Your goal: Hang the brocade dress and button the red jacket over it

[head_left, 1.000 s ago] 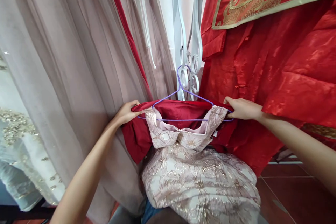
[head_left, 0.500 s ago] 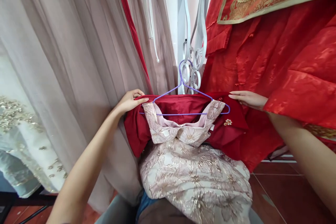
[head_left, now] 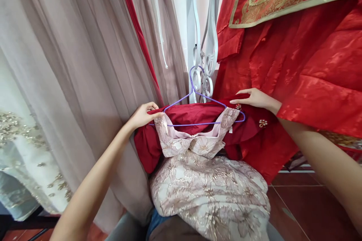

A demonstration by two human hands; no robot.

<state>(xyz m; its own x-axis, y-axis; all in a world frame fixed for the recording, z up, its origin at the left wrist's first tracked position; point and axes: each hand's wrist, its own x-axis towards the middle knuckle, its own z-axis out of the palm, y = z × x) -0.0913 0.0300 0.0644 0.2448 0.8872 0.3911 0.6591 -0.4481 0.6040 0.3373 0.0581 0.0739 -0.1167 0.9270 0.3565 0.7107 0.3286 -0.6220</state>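
Observation:
A pale pink and gold brocade dress (head_left: 209,188) hangs by its shoulder straps on a purple hanger (head_left: 195,124), whose hook is on a white scrolled metal stand. Behind the dress's neckline spreads a dark red garment (head_left: 195,113) with pearl-like ornaments (head_left: 263,123) on its right side. My left hand (head_left: 144,115) pinches the garment's top edge beside the left strap, thumb on the near side. At the right end of the hanger, my right hand (head_left: 254,98) is closed on the same garment's upper edge, thumb pointing left. Some of the right fingers are hidden behind the cloth.
Greyish-pink curtains (head_left: 93,64) fall on the left, with a white beaded gown (head_left: 25,143) beyond them. Bright red garments (head_left: 316,56) with gold embroidery hang on the right, draping over my right forearm. The white metal stand (head_left: 210,45) rises behind the hanger.
My right hand has shifted left and slightly up along the red garment's edge, and another ornament shows. My left hand keeps its pinch, and the view has shifted slightly.

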